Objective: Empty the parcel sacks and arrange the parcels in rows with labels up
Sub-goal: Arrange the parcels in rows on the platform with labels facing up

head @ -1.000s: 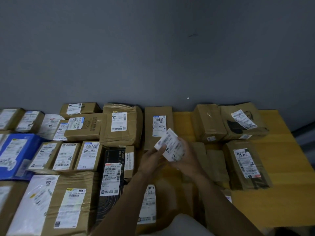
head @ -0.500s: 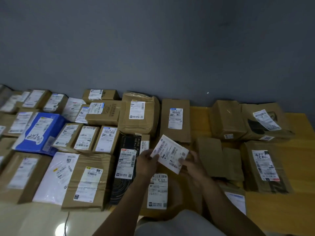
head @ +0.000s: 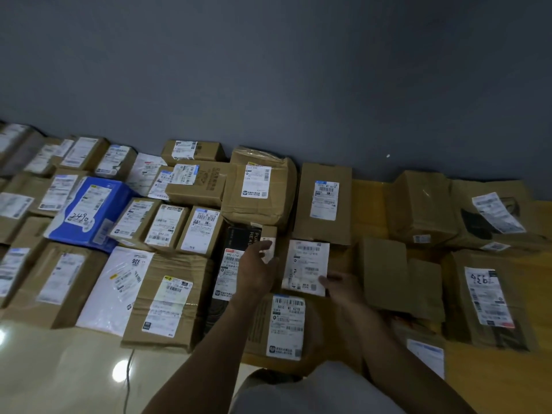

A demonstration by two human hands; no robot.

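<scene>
Squeezing another piece into the tightly packed rows of brown cardboard parcels (head: 167, 300) is where I expect trouble. The tall black printed box (head: 222, 297) under the left hand (head: 257, 273) and the flat brown labelled carton (head: 286, 327) nearer than both hands leave a tight slot, so a nudge could skew them or cover a label. The small flat white-labelled parcel (head: 306, 267) lies label up between the hands; the right hand (head: 340, 289) touches its near right corner, whether pinching I cannot tell, while the left hand hovers spread beside it, and a careless pull-away could drag it crooked.
</scene>
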